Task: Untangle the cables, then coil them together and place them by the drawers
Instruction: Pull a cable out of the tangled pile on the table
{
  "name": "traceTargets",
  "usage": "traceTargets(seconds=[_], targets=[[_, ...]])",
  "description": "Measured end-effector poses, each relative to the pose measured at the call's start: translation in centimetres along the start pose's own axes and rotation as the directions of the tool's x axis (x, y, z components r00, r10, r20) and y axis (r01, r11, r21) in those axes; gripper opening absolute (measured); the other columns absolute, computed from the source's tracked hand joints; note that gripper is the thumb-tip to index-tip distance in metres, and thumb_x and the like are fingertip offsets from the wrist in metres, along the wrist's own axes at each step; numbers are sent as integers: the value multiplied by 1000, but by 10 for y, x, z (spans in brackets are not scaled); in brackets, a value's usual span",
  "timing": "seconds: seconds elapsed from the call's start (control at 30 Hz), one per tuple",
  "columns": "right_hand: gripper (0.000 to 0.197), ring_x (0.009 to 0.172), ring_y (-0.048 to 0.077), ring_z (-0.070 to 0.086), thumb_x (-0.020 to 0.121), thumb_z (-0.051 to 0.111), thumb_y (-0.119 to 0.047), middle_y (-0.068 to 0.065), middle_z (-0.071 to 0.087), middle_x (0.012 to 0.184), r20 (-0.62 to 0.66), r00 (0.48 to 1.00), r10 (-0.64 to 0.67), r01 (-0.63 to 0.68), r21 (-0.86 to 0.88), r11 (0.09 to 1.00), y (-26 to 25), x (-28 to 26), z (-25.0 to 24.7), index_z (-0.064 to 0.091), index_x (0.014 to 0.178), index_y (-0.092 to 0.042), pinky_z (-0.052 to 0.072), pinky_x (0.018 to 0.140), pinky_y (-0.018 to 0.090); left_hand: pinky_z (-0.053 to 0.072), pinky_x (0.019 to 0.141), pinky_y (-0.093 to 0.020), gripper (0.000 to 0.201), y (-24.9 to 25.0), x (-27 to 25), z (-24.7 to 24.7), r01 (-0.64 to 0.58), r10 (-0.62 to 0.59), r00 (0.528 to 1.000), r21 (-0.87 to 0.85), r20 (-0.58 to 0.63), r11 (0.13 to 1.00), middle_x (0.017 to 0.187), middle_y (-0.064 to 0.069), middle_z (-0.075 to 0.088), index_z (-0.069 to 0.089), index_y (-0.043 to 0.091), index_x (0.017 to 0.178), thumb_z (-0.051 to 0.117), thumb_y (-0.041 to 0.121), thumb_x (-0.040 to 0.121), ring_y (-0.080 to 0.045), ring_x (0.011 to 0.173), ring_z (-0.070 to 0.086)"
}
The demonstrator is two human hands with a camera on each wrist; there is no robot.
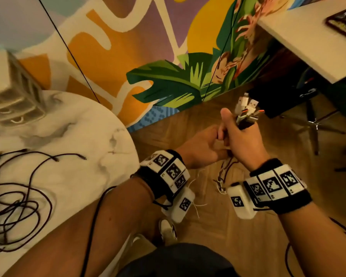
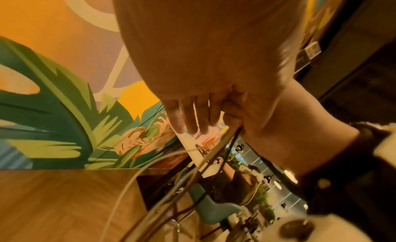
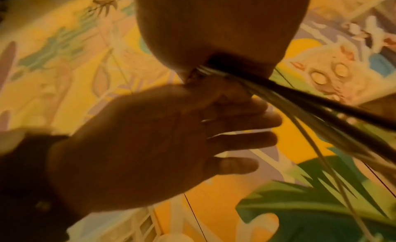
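My right hand (image 1: 240, 136) grips a bundle of cables in its fist over the floor. The plug ends (image 1: 247, 111), white and dark, stick up out of the fist. The rest of the bundle (image 1: 224, 173) hangs below it; in the right wrist view the strands (image 3: 304, 98) run out of the fist to the right. My left hand (image 1: 203, 148) lies against the right fist from the left, its fingers (image 3: 265, 138) straight and spread, its thumb up by the bundle. More dark cables (image 1: 18, 206) lie loosely looped on the marble table (image 1: 84, 136). The small drawers (image 1: 14, 92) stand at the table's far left.
A painted wall (image 1: 128, 47) runs behind the table. A white desk (image 1: 308, 41) stands at the top right with chair legs (image 1: 316, 124) below it. Wooden floor (image 1: 218, 232) lies under my hands. Thin black wires run from my wristbands.
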State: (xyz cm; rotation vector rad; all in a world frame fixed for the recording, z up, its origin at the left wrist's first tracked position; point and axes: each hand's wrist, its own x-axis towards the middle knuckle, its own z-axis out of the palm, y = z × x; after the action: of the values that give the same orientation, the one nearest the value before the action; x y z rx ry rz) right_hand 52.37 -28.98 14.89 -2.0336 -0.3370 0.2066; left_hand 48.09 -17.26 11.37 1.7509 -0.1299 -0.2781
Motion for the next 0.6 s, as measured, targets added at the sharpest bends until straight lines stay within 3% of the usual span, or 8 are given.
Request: traceTargets(seconds=[0.1, 0.2, 0.27, 0.33, 0.4, 0.47, 0.53, 0.6], targets=[[41, 55, 10, 47, 97, 44, -38, -2, 48, 58, -48, 991, -124, 124, 9, 992, -15, 6, -1, 50, 67, -10, 42, 60, 30, 41, 103, -46, 45, 18, 7, -4, -10, 15, 999, -82, 51, 997, 123, -18, 57, 53, 3, 120, 65, 12, 78, -27, 115, 53], [41, 56, 12, 45, 99, 43, -30, 3, 45, 59, -14, 978, -207, 208, 106, 972, -35, 10, -4, 50, 74, 3, 42, 60, 27, 46, 97, -47, 31, 34, 8, -6, -28, 31, 999, -118, 23, 993, 112, -28, 58, 55, -8, 111, 56, 3, 83, -37, 107, 56], [47, 65, 29, 51, 100, 41, -27, 23, 50, 66, 28, 964, -264, 250, 232, 940, -48, 13, -7, 48, 66, 5, 45, 65, 28, 52, 75, -30, 12, 47, 6, -7, -52, 38, 997, -249, -62, 967, 85, -20, 58, 57, -3, 90, 47, 2, 87, -24, 80, 60], [43, 75, 29, 59, 97, 40, -34, 26, 56, 81, 77, 966, -246, 205, 352, 913, -50, 19, -7, 53, 76, 2, 48, 68, 23, 45, 53, -21, 23, 61, 4, -8, -22, -45, 984, -370, -170, 929, 67, -7, 49, 51, 7, 78, 38, 2, 95, -11, 57, 50], [37, 74, 10, 62, 92, 38, -32, 10, 61, 86, 287, 933, -217, 72, 443, 894, -40, 17, -1, 56, 100, -1, 51, 65, 19, 40, 47, -24, 31, 71, 1, -17, -40, -80, 964, -436, -254, 899, 56, 2, 47, 50, 16, 67, 41, 16, 97, -12, 47, 43], [27, 66, 8, 59, 91, 48, -23, -1, 61, 78, 533, 821, -203, -18, 379, 925, -14, 5, 19, 56, 99, 1, 49, 59, 18, 31, 40, -18, 39, 79, -3, -34, -80, -56, 963, -480, -262, 874, 42, 8, 37, 41, 21, 52, 48, 23, 91, -10, 35, 31], [29, 52, 12, 48, 87, 64, -27, 0, 51, 60, 629, 773, -78, -25, 154, 988, 14, -5, 41, 56, 71, -4, 38, 51, 18, 23, 38, -17, 49, 83, -8, -53, -94, 2, 960, -314, -281, 945, 38, 10, 30, 36, 25, 46, 48, 19, 93, -10, 32, 22], [39, 41, 7, 33, 89, 63, -27, -5, 37, 49, 519, 855, 12, -49, 58, 997, 43, -2, 61, 45, 56, -14, 27, 46, 19, 23, 40, -18, 51, 89, -16, -65, -45, 87, 955, 151, -283, 988, 40, 11, 31, 35, 26, 46, 50, 17, 94, -8, 34, 23]])
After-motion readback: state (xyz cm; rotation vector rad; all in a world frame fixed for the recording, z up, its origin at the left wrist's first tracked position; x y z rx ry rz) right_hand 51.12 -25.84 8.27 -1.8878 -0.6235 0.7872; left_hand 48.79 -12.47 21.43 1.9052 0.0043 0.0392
